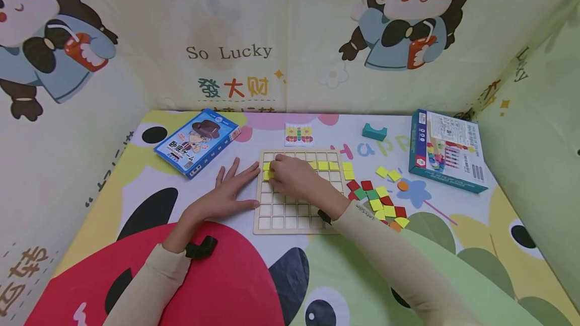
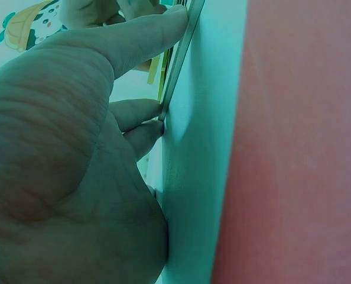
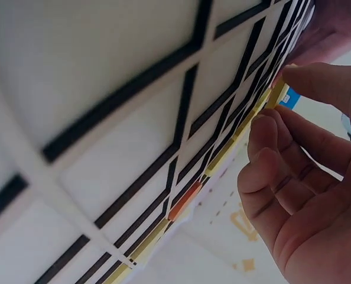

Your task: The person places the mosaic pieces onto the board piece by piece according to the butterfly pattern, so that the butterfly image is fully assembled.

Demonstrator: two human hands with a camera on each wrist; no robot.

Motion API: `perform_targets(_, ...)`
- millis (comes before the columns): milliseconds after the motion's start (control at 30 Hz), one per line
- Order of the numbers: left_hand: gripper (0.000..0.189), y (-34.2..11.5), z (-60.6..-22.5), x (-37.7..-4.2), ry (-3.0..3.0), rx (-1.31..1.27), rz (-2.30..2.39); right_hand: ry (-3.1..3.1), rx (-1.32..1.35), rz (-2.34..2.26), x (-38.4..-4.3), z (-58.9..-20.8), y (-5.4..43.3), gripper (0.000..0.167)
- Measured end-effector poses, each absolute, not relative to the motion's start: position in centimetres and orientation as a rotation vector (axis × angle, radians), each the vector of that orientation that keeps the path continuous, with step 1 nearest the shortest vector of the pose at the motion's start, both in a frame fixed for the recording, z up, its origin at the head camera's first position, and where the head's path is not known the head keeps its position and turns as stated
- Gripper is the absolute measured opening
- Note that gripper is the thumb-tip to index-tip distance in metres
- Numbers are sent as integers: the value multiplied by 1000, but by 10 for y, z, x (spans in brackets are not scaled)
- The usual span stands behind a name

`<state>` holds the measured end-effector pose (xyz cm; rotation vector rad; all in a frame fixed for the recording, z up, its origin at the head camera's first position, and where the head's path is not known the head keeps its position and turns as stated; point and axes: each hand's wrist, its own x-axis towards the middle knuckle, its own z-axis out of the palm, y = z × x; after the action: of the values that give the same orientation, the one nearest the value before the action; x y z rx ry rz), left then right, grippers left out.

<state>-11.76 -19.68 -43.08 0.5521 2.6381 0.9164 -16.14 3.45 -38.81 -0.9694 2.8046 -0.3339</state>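
A wooden grid board [image 1: 284,223] lies on the table. Over its upper left part, my right hand [image 1: 296,177] pinches a yellow square tile [image 3: 276,94] between thumb and index finger. Yellow tiles [image 1: 322,165] stand in a row on the board, and an orange-red tile [image 3: 184,201] shows among them in the right wrist view. Part of that row is hidden behind the right hand. My left hand [image 1: 228,195] rests on the table with fingers spread, its thumb and fingertips at the board's left edge. In the left wrist view, the thumb [image 2: 146,38] lies straight along that edge.
Loose red, green, yellow and orange pieces [image 1: 376,205] lie right of the board. Behind it is a butterfly pattern card [image 1: 299,135]. A blue box [image 1: 197,142] lies back left; a teal holder [image 1: 374,132] and another box [image 1: 448,150] are back right.
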Motion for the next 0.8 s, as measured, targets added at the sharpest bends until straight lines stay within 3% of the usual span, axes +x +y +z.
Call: perform_targets(800, 94, -197, -433, -119, 2644, 550, 904, 2808, -944, -292, -164, -391, 27, 37)
